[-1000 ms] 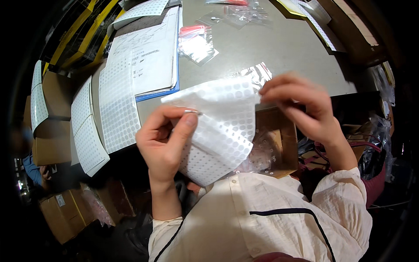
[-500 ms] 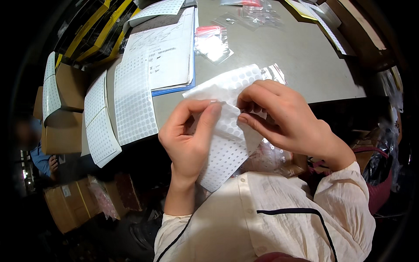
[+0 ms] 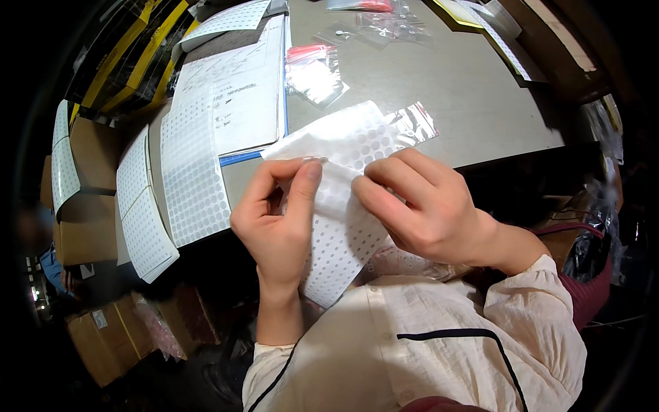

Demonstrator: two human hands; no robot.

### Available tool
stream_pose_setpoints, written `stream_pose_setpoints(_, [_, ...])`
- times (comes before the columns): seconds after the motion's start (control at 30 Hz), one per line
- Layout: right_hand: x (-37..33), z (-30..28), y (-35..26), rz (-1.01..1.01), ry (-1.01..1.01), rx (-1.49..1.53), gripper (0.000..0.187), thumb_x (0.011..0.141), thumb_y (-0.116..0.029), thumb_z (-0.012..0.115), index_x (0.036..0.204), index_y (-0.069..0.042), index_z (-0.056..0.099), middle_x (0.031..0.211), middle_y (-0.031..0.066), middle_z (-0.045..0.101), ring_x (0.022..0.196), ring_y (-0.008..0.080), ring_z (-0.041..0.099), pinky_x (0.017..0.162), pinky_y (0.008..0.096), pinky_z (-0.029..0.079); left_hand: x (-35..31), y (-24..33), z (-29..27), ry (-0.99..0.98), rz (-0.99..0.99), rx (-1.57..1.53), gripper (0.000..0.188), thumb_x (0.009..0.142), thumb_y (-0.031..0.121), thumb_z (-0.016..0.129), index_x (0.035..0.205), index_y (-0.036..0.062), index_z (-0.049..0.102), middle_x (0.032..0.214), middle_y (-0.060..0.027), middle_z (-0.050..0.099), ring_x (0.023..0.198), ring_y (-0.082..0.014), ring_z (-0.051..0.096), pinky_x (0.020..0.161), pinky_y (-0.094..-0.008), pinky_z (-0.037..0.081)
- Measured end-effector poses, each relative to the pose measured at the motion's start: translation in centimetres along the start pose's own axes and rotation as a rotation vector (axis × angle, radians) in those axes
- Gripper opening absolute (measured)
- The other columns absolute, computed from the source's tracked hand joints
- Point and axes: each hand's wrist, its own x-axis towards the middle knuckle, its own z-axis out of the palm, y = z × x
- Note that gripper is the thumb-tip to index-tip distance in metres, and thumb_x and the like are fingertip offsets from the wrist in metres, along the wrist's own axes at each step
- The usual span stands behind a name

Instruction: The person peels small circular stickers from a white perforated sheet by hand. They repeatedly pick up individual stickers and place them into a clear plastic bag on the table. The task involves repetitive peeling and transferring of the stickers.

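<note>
A white sheet of round stickers [image 3: 343, 244], folded over on itself, is held up between my hands at the table's near edge. Its lower part carries small printed marks, and its upper part shows rows of pale dots. Thumb and index finger of my left hand [image 3: 278, 213] are pinched together at the fold on its left side. My right hand [image 3: 432, 206] has its fingers curled together at the sheet's right side, fingertips against the paper; its thumb is mostly hidden. Just beyond the right hand lies a clear zip bag [image 3: 414, 123].
Left on the table are more sticker sheets [image 3: 195, 182], a stack of them [image 3: 144, 213] and a written paper pad [image 3: 233, 89] on a blue board. Red-topped zip bags [image 3: 316, 72] lie farther back. Cardboard boxes [image 3: 86, 226] stand at far left. A bag [image 3: 405, 261] sits by my lap.
The right hand's fingers have closed in toward the left over the sheet, hiding the thumb. The left hand keeps its pinch. The whole view has shifted slightly.
</note>
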Motion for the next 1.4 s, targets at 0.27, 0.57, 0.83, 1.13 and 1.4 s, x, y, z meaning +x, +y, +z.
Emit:
stream_pose_setpoints(0.27, [1.6,-3.0,8.9,0.661,-0.239,0.527,0.02,0.095,-0.015,0.072,0.098,0.004,0.068,0.081,0.0008,0.066,0.071,0.0072,0.057,0.064,0.025,0.048,2.5,-0.1,-3.0,0.187,-0.011,-0.044,0.011,0.095,0.006,0.077,0.095,-0.0026,0.07,0.075,0.0023,0.064,0.06,-0.0007,0.047,0.053,-0.0178,0.031])
stream_pose_setpoints(0.57, [2.1,-2.1,11.4,0.537,-0.43,0.14,0.038,0.088,-0.032,0.08,0.091,0.002,0.065,0.073,0.0092,0.065,0.065,0.0178,0.06,0.06,0.032,0.047,2.4,-0.9,-3.9,0.168,0.01,-0.105,0.01,0.095,0.005,0.074,0.099,-0.0038,0.07,0.089,-0.0037,0.07,0.08,-0.0062,0.062,0.075,-0.0176,0.046])
stream_pose_setpoints(0.83, [4.6,-4.1,9.6,0.482,-0.766,0.405,0.045,0.088,-0.044,0.081,0.102,-0.002,0.069,0.069,0.0068,0.065,0.062,0.0186,0.061,0.058,0.0339,0.046,2.2,-1.0,-4.4,0.178,0.018,-0.107,0.007,0.094,-0.001,0.073,0.096,-0.0045,0.068,0.083,-0.0017,0.067,0.07,-0.0027,0.055,0.064,-0.0167,0.04])
stream_pose_setpoints(1.13, [6.5,3.0,19.5,0.165,-0.148,-0.557,0.03,0.098,-0.034,0.068,0.112,-0.009,0.069,0.074,0.0146,0.067,0.073,0.0358,0.067,0.062,0.0474,0.051,2.8,-1.0,-4.0,0.169,0.036,-0.117,0.007,0.095,0.0,0.073,0.097,-0.0044,0.068,0.083,-0.0014,0.067,0.07,-0.0026,0.053,0.064,-0.016,0.038])
stream_pose_setpoints(1.4, [4.3,-2.0,12.0,0.198,-0.419,-0.2,0.015,0.088,-0.017,0.067,0.089,-0.003,0.066,0.075,0.0189,0.068,0.069,0.0371,0.067,0.062,0.0463,0.051,2.7,-1.2,-4.3,0.116,0.028,-0.069,0.009,0.094,0.001,0.074,0.099,-0.0049,0.069,0.083,-0.0016,0.067,0.07,-0.0037,0.053,0.065,-0.017,0.038])
